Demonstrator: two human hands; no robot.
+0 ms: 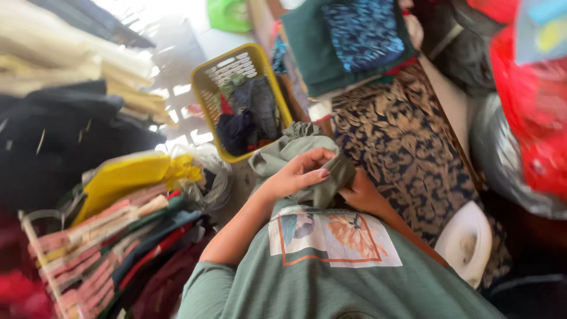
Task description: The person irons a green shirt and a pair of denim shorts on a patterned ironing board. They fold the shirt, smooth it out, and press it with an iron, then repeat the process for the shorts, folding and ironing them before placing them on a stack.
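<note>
Beside a table draped in patterned cloth (407,147), a person's left hand (298,174) and right hand (363,195) are both gripping one grey-green garment (295,150) bunched at chest height. One yellow basket (209,88) of dark clothes is sitting just beyond; one white iron (466,242) is resting at the table's near edge.

A clear plastic bag (147,174) holding yellow cloth lies at left, on a stack of folded clothes. A red plastic bag (531,112) bulges at the right edge, and a silvery-grey bag (502,159) sits just below it. No labels, signs or screens show.
</note>
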